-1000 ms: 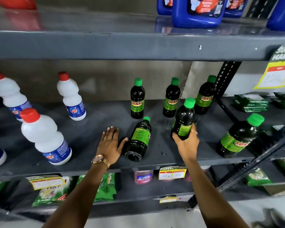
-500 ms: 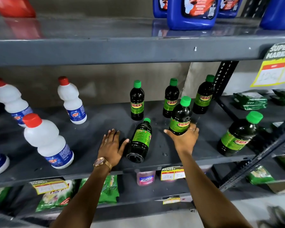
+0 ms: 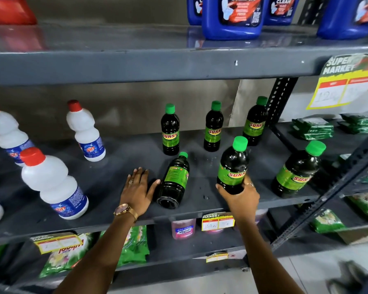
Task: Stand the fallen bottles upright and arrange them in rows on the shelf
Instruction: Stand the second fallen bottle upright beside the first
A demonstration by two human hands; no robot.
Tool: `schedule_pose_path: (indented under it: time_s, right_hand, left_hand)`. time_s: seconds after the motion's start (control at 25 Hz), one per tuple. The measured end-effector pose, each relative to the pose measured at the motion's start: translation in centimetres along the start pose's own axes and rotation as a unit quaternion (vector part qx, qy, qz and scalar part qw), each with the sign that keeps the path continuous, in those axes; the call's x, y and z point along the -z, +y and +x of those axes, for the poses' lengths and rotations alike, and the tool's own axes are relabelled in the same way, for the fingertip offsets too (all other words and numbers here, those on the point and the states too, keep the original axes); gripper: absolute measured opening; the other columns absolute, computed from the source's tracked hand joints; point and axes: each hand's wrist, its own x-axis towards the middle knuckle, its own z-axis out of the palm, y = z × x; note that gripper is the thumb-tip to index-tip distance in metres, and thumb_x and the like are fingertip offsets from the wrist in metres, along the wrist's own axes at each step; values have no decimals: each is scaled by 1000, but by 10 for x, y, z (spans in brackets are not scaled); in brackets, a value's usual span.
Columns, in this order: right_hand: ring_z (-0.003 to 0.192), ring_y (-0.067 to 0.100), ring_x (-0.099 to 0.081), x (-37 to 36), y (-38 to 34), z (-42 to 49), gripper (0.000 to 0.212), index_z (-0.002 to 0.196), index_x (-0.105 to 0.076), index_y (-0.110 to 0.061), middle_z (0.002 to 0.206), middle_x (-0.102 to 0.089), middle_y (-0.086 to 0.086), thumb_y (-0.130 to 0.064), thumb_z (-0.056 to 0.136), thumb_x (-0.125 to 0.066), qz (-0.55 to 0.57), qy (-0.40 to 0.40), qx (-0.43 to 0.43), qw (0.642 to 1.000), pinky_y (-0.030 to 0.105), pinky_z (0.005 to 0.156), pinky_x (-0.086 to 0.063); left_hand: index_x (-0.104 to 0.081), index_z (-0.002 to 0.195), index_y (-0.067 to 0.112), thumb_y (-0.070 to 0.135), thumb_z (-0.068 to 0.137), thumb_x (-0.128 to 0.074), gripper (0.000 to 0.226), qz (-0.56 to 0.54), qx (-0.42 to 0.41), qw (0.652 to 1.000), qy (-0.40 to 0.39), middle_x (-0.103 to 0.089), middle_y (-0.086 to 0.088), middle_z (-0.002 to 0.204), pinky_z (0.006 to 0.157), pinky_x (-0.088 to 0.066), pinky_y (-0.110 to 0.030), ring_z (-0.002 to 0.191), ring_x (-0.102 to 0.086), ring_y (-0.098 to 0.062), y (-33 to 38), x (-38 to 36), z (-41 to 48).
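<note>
Resting flat on the grey shelf [image 3: 106,183] at centre frame, the left hand [image 3: 137,190] lay with fingers spread, thumb touching the fallen bottle [image 3: 174,180], which lay on its side with cap pointing rearward. Right of it, the right hand [image 3: 241,195] wrapped its fingers around the base of an upright bottle [image 3: 233,165]. Three standing bottles [image 3: 213,127] lined the rear; another [image 3: 296,169] stood at right.

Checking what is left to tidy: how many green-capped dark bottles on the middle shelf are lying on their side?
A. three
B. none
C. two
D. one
D: only the fallen bottle beside the left hand lies flat; the right hand grips an upright bottle.
</note>
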Motion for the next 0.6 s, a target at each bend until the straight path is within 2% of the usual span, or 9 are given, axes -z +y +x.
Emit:
schedule_pose_path:
  time_s: [0.16,0.36,0.44,0.52,0.56,0.6]
  right_hand:
    - [100,24,-63,15,12,-28,73,121,-61,-16,106,-70,4,-51,60,-80,6,3,5,1000,45,88,-52]
    - [107,24,-62,20,14,-32,77,127,-58,-12,114,-69,7,-46,63,-84,7,-8,2,1000,47,92,-51]
    - [114,25,-60,21,12,-34,84,133,-53,-9,123,-66,9,-43,64,-86,5,-14,-4,1000,44,98,-49]
    - [126,27,-51,24,11,-46,97,141,-43,-3,136,-54,14,-38,63,-88,24,27,-16,999,38,107,-41]
    - [124,29,-49,25,11,-59,93,138,-45,0,134,-53,16,-38,65,-87,36,67,-8,997,35,106,-40]
    - [116,30,-51,25,8,-75,78,128,-51,0,124,-55,15,-41,69,-84,40,96,18,994,34,102,-42]
  left_hand:
    - [-29,142,8,47,94,-35,62,-1,0,1000,1,-25,-17,154,121,-6,-40,145,-15,-27,-1,-1,1]
    - [-29,142,7,47,93,-35,63,-8,0,1000,-1,-24,-19,154,120,-6,-41,145,-15,-29,-2,-2,1]
    - [-29,142,7,47,94,-35,63,-8,1,1000,-4,-23,-19,155,121,-6,-41,145,-15,-29,-2,-1,1]
    - [-29,142,6,46,94,-36,63,-9,-1,1000,-6,-24,-19,154,120,-6,-41,145,-15,-29,0,-1,1]
    - [-29,142,6,45,94,-37,62,-8,0,1000,-7,-24,-19,155,120,-7,-41,145,-15,-29,0,-1,2]
    - [-29,142,6,43,95,-37,61,-7,-3,1000,-10,-24,-18,155,120,-8,-40,145,-15,-29,-1,0,2]
